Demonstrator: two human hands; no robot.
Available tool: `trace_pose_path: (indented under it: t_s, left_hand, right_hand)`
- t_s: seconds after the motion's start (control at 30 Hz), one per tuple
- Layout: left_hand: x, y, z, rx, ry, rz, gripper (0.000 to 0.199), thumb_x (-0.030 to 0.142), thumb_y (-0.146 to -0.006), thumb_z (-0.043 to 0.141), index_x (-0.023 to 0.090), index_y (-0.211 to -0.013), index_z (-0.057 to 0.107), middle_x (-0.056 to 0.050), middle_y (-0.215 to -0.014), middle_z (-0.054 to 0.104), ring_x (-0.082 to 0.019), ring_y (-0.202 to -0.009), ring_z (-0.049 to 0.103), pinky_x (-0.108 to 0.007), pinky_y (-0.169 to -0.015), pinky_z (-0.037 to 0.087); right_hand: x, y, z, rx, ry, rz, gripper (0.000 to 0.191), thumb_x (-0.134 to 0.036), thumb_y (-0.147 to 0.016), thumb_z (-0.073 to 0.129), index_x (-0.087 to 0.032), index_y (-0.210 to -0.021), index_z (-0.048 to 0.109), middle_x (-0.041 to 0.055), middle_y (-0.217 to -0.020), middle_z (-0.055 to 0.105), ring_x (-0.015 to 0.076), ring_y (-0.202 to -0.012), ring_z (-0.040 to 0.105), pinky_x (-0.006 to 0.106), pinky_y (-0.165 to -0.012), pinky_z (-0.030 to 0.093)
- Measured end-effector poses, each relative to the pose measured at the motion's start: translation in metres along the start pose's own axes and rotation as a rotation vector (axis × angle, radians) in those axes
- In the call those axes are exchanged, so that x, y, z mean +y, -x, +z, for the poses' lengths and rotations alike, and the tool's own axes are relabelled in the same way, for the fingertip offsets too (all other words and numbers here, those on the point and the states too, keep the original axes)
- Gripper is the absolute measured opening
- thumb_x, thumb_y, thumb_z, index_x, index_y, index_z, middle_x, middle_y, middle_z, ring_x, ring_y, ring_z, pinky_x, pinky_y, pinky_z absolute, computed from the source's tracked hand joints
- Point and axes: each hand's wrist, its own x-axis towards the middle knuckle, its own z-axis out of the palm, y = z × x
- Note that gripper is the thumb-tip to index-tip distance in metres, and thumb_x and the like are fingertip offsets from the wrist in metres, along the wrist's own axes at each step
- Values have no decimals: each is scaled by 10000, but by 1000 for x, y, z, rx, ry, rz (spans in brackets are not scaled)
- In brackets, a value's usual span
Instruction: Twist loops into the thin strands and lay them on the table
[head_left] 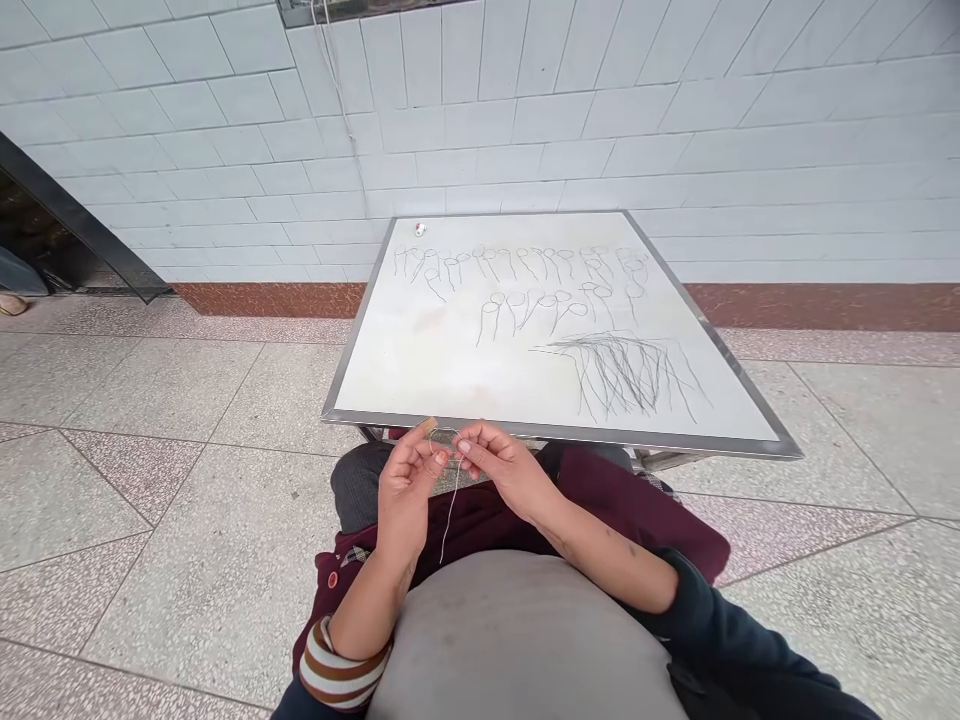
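Note:
Close to my lap, at the near edge of the table [525,430], both hands work on one thin wire [451,515]. My left hand [405,485] pinches one side of it, where it bends into a loop, and there is a tan covering on a fingertip. With thumb and fingers, my right hand [510,470] grips the other side of that loop. A loose tail of the wire hangs down between the hands. On the white tabletop lie two rows of looped wires [491,305] with tails, and at right a tangled bundle of unlooped wires [630,375].
A small white and red item [420,229] sits at the table's far left corner. Behind the table rises a white tiled wall [480,130], with a cord [341,95] hanging down it. Speckled stone floor [187,540] surrounds me. A dark doorway [45,220] stands far left.

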Motion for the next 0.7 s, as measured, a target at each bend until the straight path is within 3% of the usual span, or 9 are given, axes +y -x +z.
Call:
trace_pose_path:
  t_s: [0.33, 0.53, 0.7]
  left_hand:
    - [5, 2, -2, -42, 189, -86, 386, 262, -848, 665, 240, -1228, 599, 31, -734, 575, -110, -744, 573, -277, -825, 463]
    - [12, 5, 0, -139, 251, -137, 448, 260, -868, 639, 254, -1302, 528, 39, -708, 523, -91, -604, 478, -219, -582, 439]
    - [13, 8, -3, -229, 171, -181, 485, 254, -874, 632, 229, -1337, 492, 8, -766, 606, -73, -550, 442, -200, -517, 365]
  right_hand:
    - [-2, 1, -5, -26, 49, -3, 266, -463, -864, 613, -205, -927, 627, -24, -717, 540, 97, -588, 452, 244, -576, 397]
    - [-8, 1, -10, -30, 104, -29, 255, -458, -890, 574, -215, -943, 628, -51, -639, 457, 90, -533, 373, 234, -530, 329]
    - [-17, 1, -15, -25, 228, -62, 249, -453, -881, 588, -215, -911, 656, -52, -620, 461, 90, -524, 336, 237, -519, 298]
